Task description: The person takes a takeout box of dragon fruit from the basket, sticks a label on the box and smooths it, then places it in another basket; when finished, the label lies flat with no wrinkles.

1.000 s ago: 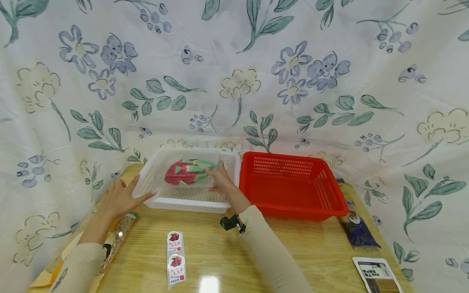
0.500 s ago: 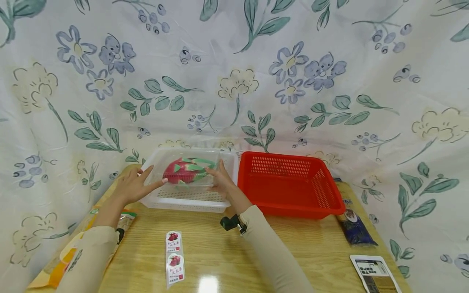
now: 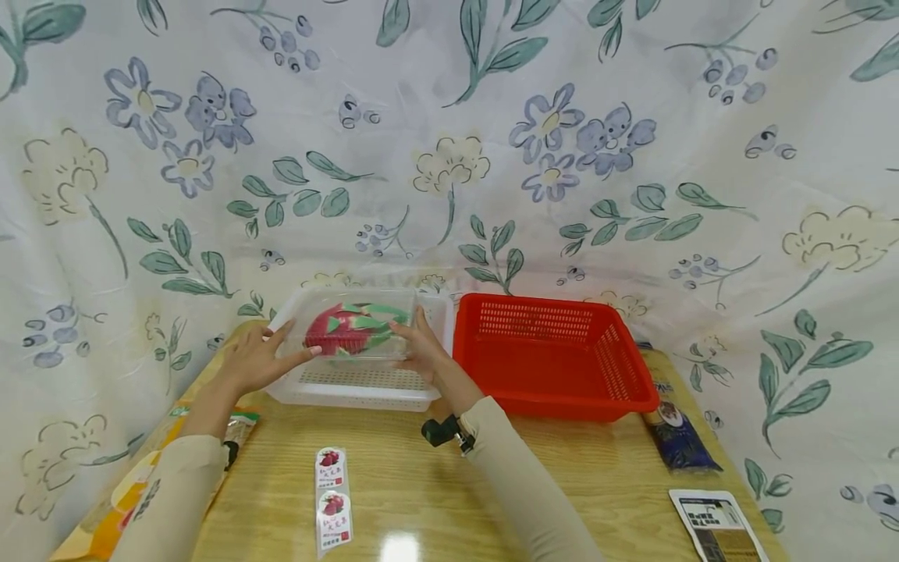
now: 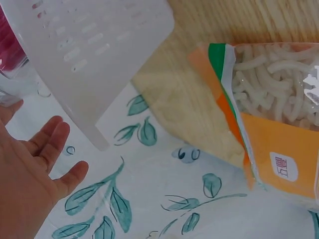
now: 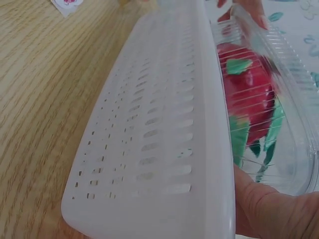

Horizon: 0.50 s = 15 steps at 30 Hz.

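Note:
A clear plastic box [image 3: 365, 351] with a red, green-scaled dragon fruit [image 3: 344, 332] inside overlaps the white perforated basket [image 3: 351, 398] at the back left. My left hand [image 3: 256, 359] holds the left end of the box, thumb in front and index finger behind. At the opposite end, my right hand [image 3: 424, 347] grips the box. In the right wrist view, the box [image 5: 294, 144] stands higher than the rim of the white basket [image 5: 214, 124], and the right thumb [image 5: 269, 204] is at its near end. The left hand's other fingers [image 4: 55, 144] are loosely bent outside the basket.
A red basket [image 3: 534, 371] stands to the right of the white one. Two dragon-fruit stickers [image 3: 332, 499] lie in front. Orange bags [image 3: 133, 484] line the left; a blue packet [image 3: 677, 433] and a white-edged packet [image 3: 718, 523] lie right. Floral cloth [image 3: 449, 117] hangs behind.
My left hand has moved right from the white basket's corner to the box's left end. The box has shifted slightly left. My right hand has stayed at its right end.

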Each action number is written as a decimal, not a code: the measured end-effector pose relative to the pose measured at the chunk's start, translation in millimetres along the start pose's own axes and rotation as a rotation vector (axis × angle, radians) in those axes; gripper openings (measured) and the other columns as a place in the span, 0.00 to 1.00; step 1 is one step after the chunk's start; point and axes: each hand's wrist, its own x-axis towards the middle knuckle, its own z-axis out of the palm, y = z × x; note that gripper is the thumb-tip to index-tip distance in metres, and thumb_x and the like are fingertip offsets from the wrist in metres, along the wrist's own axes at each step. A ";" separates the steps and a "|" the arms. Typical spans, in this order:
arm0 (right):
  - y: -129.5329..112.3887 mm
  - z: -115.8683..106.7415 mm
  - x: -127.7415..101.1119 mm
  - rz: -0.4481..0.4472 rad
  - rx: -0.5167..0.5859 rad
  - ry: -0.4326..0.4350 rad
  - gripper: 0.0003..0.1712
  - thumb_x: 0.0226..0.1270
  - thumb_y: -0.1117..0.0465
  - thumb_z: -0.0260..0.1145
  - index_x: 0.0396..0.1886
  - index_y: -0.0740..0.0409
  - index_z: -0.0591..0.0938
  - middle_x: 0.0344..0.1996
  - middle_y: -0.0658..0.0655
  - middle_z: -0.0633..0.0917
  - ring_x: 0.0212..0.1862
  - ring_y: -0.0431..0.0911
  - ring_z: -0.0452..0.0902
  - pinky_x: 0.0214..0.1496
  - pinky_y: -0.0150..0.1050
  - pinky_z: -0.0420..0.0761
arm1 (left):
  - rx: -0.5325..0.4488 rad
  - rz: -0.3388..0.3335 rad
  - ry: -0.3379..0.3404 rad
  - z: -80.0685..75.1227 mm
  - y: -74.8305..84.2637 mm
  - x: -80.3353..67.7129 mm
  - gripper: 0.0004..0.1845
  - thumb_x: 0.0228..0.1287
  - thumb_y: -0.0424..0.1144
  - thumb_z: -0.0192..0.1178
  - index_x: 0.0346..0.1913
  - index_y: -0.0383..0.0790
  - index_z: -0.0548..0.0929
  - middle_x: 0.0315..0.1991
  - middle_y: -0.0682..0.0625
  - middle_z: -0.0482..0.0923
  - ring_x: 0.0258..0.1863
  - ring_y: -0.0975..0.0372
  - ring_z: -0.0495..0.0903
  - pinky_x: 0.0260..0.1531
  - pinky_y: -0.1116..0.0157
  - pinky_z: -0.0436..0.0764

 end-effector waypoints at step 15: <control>-4.8 -1.0 -6.5 -0.017 -0.012 -0.026 0.54 0.73 0.50 0.62 0.80 0.35 0.33 0.80 0.61 0.41 0.76 0.71 0.45 0.57 0.54 0.80 | -0.168 0.019 -0.043 -1.2 5.9 5.6 0.56 0.66 0.69 0.50 0.79 0.37 0.37 0.69 0.22 0.59 0.67 0.27 0.58 0.58 0.29 0.62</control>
